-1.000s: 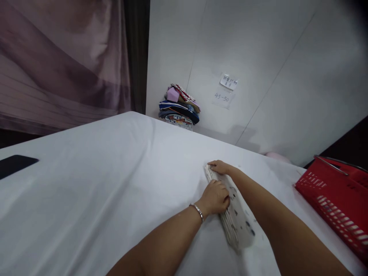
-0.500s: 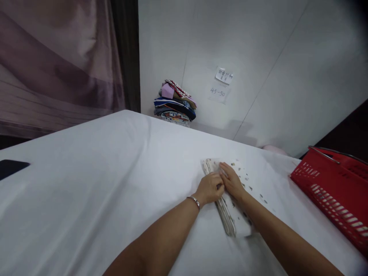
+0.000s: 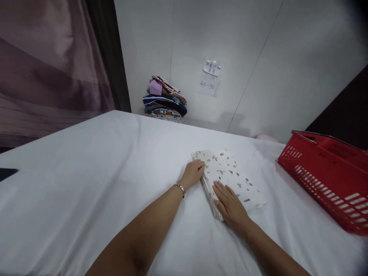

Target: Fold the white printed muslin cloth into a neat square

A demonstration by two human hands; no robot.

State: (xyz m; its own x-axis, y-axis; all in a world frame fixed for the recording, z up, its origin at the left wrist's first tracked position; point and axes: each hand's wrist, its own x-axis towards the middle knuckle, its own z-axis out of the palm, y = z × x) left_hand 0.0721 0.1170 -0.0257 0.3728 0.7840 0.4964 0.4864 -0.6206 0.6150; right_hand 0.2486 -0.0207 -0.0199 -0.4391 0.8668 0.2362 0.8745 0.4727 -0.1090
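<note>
A folded white cloth [image 3: 227, 172] with small grey-green printed figures lies on the white-covered table, its stacked layers showing along the left edge. At the upper part of that edge is my left hand [image 3: 193, 173], with a bracelet at the wrist; its fingers are closed over the layers and the thumb is hidden. Lower down, my right hand [image 3: 230, 205] rests flat on top of the cloth, fingers stretched out and palm down. On the right, the cloth's outer part thins out and spreads toward the basket.
A red plastic basket [image 3: 324, 172] with a metal handle stands at the table's right side. Behind the far edge is a stack of folded fabrics [image 3: 165, 99] against the wall. Paper notes [image 3: 209, 76] hang there. A dark flat object [image 3: 7, 173] lies at the left edge.
My hands have moved apart: the left to the cloth's left edge, the right down toward me, now flat. More of the printed top shows. The view has shifted slightly.
</note>
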